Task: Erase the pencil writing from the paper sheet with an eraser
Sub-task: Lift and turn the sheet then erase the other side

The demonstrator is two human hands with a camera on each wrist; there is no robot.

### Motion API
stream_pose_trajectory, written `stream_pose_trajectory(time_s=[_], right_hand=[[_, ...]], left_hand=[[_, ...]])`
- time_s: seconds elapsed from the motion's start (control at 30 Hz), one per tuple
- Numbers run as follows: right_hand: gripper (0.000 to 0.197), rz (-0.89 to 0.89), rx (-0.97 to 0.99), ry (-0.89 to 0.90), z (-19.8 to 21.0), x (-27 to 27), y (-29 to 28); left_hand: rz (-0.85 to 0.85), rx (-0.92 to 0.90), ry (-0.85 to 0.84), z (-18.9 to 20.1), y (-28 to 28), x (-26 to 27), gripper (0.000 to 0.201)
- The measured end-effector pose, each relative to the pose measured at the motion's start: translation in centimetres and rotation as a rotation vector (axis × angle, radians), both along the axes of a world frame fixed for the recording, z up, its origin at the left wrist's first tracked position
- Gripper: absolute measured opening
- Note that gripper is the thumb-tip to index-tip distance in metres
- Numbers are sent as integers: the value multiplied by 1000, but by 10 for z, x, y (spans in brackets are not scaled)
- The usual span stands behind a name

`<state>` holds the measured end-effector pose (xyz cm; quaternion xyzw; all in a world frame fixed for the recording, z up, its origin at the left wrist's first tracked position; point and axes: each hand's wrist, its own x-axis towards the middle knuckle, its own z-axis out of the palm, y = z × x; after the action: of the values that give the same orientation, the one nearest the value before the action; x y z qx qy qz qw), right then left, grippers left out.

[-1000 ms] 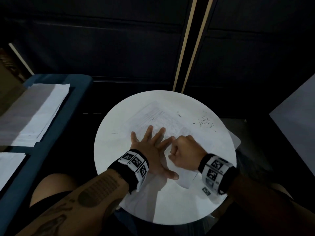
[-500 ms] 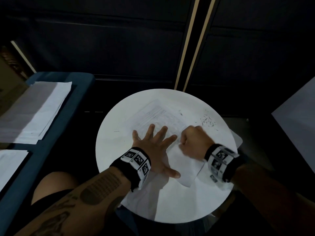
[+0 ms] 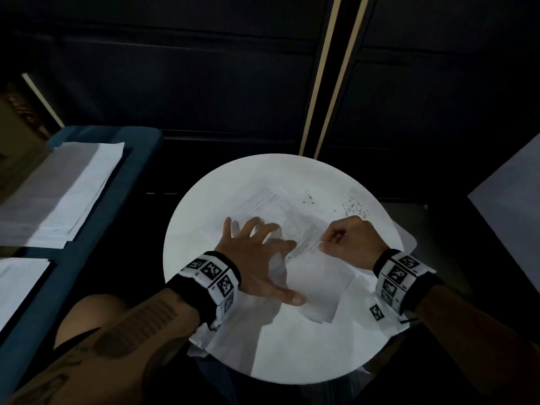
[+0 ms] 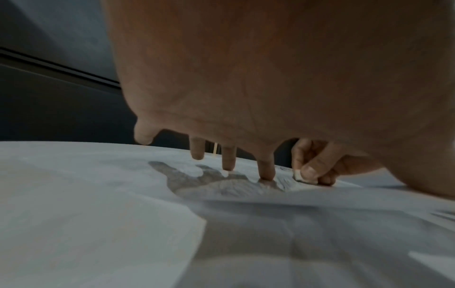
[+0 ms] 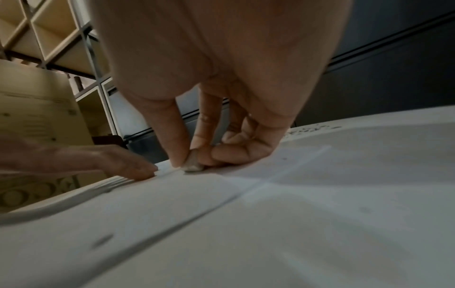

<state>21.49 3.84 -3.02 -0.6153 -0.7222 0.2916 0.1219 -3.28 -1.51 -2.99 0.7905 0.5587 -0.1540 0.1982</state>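
The paper sheet (image 3: 317,283) lies flat on the round white table (image 3: 292,355), its near corner reaching toward the table's near edge. Faint pencil writing (image 3: 304,232) shows on the far half of the sheet, between the 2 hands.

The left hand (image 3: 257,255) is spread flat on the sheet, fingers straight and splayed, thumb stretched toward the near right; it holds nothing. In the left wrist view the fingertips (image 4: 267,174) press down on the paper.

The right hand (image 3: 350,244) is curled, knuckles up, just right of the writing. It pinches a small pale eraser (image 5: 193,164) between thumb and index finger; the grip is narrow and closed on the eraser. The eraser's lower face touches the sheet, close to the left hand's nearest fingertip but apart from it.

Dark eraser crumbs (image 3: 355,209) are scattered on the table beyond the right hand, off the sheet.

A blue surface (image 3: 87,229) at the left carries 2 stacks of white papers (image 3: 67,194), well apart from the table.
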Motion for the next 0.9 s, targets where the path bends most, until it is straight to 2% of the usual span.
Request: stream_pose_trajectory(time_s=[0.23, 0.37, 0.47, 0.57, 0.63, 0.73, 0.8, 0.9], right_hand=[[11, -2, 22, 16, -4, -4, -8], [14, 21, 32, -9, -1, -6, -10], [18, -4, 49, -11, 3, -10, -15], [15, 140, -15, -63, 11, -28, -37], [20, 223, -49, -120, 12, -32, -42], [25, 26, 6, -154, 9, -15, -11], [24, -20, 17, -149, 10, -9, -4], [20, 178, -45, -148, 15, -27, -26]], left_hand=[[-41, -61, -52, 14, -1, -1, 133], [-54, 96, -99, 10, 5, 14, 119], [-90, 189, -24, -1, 6, 29, 115], [-88, 186, 16, -3, 10, 32, 113], [-77, 160, 26, -1, 12, 34, 114], [-63, 131, 49, 3, 17, 38, 117], [-54, 109, 65, 9, 18, 42, 119], [-35, 146, 82, 12, 17, 47, 114]])
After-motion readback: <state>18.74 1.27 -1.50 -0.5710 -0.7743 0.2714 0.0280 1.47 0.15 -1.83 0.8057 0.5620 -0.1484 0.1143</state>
